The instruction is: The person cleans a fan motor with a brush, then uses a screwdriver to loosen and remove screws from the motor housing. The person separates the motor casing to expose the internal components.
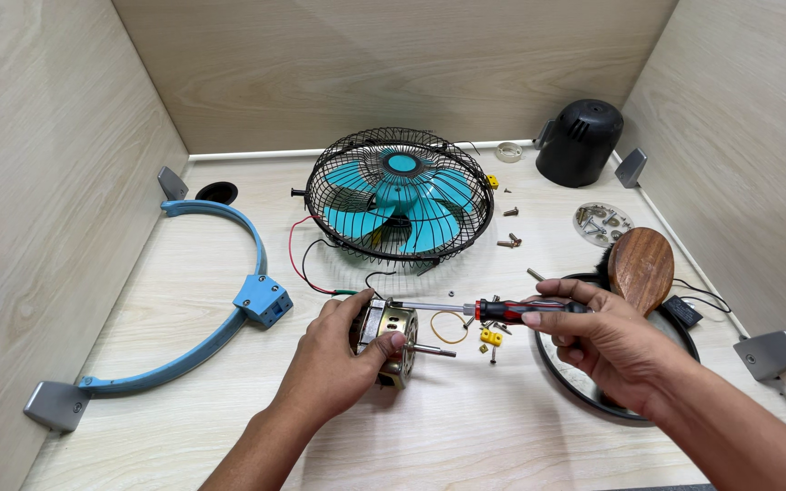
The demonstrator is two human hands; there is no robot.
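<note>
Right, the fan motor [391, 332] sits at frame centre, its shaft pointing right, and my left hand [334, 359] has its fingers wrapped round it. My right hand [598, 341] pinches the screwdriver [488, 310], lying level, tip aimed left at the motor's top. Behind, upper centre, rests the caged fan [399, 194].

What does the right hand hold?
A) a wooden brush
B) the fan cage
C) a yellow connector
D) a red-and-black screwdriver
D: the right hand has its grip on the screwdriver, whose tip points at the motor held by the left hand.
</note>
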